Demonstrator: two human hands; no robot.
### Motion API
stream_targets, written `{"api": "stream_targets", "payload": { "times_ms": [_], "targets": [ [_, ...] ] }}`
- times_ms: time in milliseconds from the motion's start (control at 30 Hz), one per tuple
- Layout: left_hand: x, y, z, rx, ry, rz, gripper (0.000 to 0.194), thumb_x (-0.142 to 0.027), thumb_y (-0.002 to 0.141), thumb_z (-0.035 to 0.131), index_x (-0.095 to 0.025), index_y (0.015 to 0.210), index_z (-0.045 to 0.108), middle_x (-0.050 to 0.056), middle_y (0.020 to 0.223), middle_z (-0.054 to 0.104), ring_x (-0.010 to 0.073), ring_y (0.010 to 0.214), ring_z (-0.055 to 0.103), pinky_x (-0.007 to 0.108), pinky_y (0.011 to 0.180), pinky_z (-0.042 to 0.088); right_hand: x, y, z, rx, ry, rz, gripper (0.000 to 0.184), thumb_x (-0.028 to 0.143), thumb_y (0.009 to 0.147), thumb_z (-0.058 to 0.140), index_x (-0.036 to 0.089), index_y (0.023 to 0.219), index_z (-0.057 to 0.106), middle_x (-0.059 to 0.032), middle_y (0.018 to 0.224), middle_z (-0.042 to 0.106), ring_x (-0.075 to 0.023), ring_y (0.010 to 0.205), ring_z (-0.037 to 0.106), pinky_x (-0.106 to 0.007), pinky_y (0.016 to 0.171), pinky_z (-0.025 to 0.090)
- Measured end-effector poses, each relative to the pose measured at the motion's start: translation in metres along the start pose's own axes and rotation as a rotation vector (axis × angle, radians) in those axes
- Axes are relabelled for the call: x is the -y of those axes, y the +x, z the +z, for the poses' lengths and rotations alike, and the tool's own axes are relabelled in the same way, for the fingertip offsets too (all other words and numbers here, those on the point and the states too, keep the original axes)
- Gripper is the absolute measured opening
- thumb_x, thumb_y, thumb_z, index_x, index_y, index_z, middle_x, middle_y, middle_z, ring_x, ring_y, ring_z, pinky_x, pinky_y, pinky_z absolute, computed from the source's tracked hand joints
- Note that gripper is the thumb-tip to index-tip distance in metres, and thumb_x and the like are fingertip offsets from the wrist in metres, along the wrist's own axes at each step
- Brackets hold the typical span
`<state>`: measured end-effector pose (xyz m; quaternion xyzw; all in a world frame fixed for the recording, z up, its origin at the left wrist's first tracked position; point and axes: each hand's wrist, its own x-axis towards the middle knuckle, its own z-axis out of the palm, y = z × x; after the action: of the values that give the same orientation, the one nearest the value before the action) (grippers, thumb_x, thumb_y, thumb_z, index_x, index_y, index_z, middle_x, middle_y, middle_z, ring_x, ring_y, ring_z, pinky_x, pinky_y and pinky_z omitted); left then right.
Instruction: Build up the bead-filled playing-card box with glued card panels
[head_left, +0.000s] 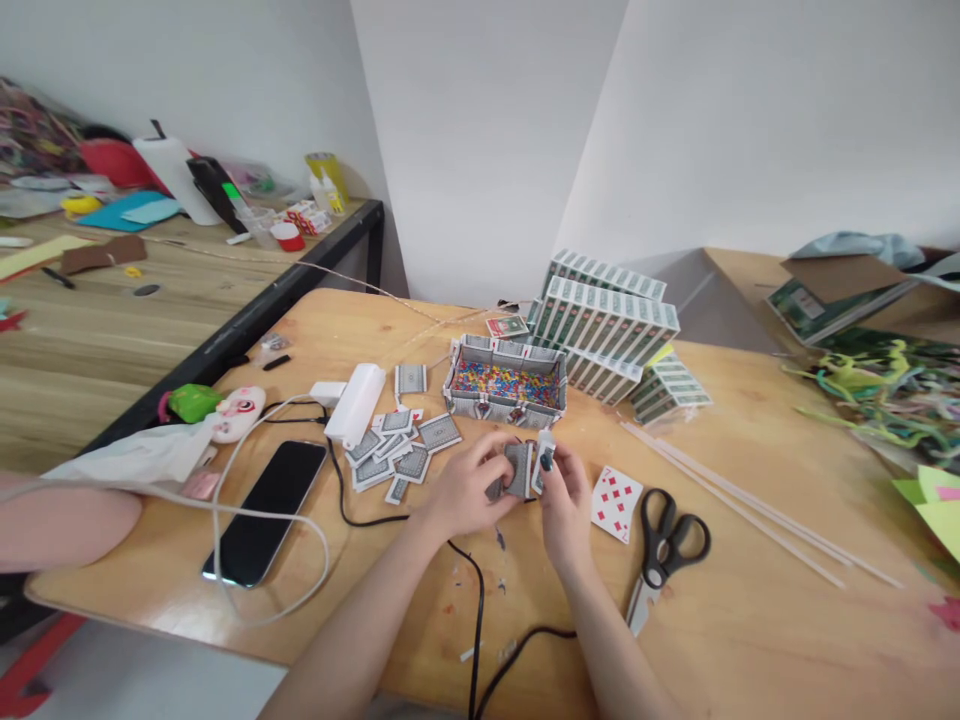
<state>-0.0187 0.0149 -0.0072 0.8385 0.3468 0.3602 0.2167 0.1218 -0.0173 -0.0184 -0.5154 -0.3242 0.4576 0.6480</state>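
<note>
Here in the lower centre of the frame, the left hand (474, 485) curls its fingers round a folded grey card piece (518, 470), the right hand (565, 505) pinches a white-edged piece (543, 460) beside it: light, springy, probably slick, easily creased, best gripped along the folds

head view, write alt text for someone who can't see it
A person's left hand and right hand hold grey and white card pieces over a light brown wooden table. Beyond stands a rectangular grey patterned box holding multicoloured bits; grey patterned cards lie left, black handled metal scissors right.
</note>
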Motion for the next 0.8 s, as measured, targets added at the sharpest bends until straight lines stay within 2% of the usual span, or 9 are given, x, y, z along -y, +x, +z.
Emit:
{"api": "stream_targets", "payload": {
  "times_ms": [100, 167, 300, 500, 800],
  "targets": [
    [0.004, 0.000, 0.001, -0.027, 0.066, 0.004, 0.013, -0.021, 0.068, 0.066, -0.017, 0.068, 0.054, 0.009, 0.117, 0.053, 0.0128, 0.072, 0.056, 0.029, 0.068, 0.048, -0.003, 0.002, -0.001, 0.025, 0.032, 0.061, 0.034, 0.045, 0.073, 0.064, 0.021, 0.097, 0.059, -0.0038, 0.090, 0.064, -0.0183, 0.078, 0.060, -0.029, 0.068, 0.048],
    [0.005, -0.001, 0.001, -0.025, 0.093, 0.022, 0.012, -0.022, 0.068, 0.065, -0.016, 0.067, 0.055, 0.009, 0.117, 0.052, 0.0114, 0.069, 0.053, 0.029, 0.066, 0.047, -0.003, 0.003, 0.000, 0.058, 0.032, 0.088, 0.034, 0.044, 0.072, 0.066, 0.020, 0.095, 0.060, -0.0042, 0.088, 0.066, -0.0189, 0.079, 0.061, -0.030, 0.069, 0.048],
    [0.005, -0.001, 0.003, -0.045, 0.138, 0.061, 0.005, -0.019, 0.069, 0.059, -0.016, 0.065, 0.057, 0.009, 0.116, 0.050, 0.0103, 0.066, 0.050, 0.028, 0.062, 0.046, 0.002, 0.001, 0.003, 0.105, 0.009, 0.101, 0.033, 0.042, 0.070, 0.069, 0.020, 0.093, 0.062, -0.0037, 0.089, 0.067, -0.0190, 0.080, 0.062, -0.031, 0.071, 0.049],
    [0.006, -0.001, 0.006, -0.090, 0.153, 0.098, 0.007, -0.013, 0.065, 0.055, -0.016, 0.063, 0.061, 0.008, 0.111, 0.050, 0.0098, 0.064, 0.048, 0.026, 0.059, 0.044, 0.005, -0.003, 0.005, 0.195, -0.063, 0.062, 0.033, 0.043, 0.072, 0.068, 0.020, 0.095, 0.062, -0.0046, 0.088, 0.068, -0.0203, 0.083, 0.062, -0.033, 0.074, 0.050],
    [0.002, -0.003, 0.009, -0.081, 0.183, 0.055, 0.013, -0.011, 0.069, 0.051, -0.016, 0.074, 0.063, 0.010, 0.111, 0.052, 0.0089, 0.062, 0.051, 0.026, 0.058, 0.047, 0.009, -0.006, 0.008, 0.283, 0.029, 0.176, 0.033, 0.044, 0.074, 0.066, 0.021, 0.097, 0.058, -0.0061, 0.095, 0.068, -0.0216, 0.088, 0.064, -0.035, 0.079, 0.051]
  ]
}}
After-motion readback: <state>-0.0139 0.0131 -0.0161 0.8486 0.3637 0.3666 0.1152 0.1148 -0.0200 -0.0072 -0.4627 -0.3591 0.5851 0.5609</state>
